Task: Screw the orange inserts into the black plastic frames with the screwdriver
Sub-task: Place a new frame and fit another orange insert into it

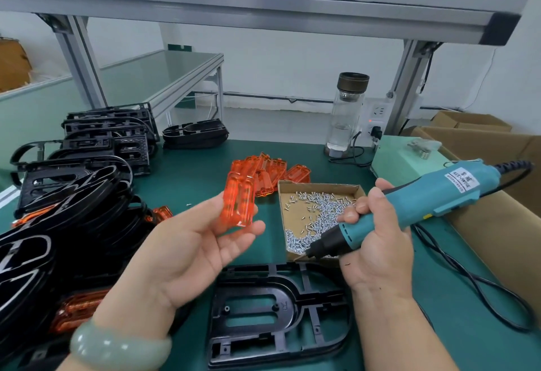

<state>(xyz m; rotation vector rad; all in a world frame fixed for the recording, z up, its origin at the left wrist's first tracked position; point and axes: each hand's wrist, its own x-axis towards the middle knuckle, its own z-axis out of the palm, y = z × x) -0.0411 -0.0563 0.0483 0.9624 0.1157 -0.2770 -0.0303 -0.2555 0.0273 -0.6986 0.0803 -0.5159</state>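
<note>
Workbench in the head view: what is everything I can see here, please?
Black frame: one, black, flat at front.
Stacked frames: many, black, left.
Orange insert: one, orange, in left hand.
Loose inserts: several, orange, mid-table.
Screws: many, silver, in cardboard tray.
Screwdriver: one, teal, tip at the tray.
Bottle: one, clear, back.
Boxes: two, brown, right.
Left hand: fingers pinch insert.
Right hand: grips screwdriver.

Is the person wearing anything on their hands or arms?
No gloves and no sleeves show. The left hand has a smooth, pale green, ring-shaped bangle around its wrist. The right hand and its wrist are bare, with short, plain nails.
</note>
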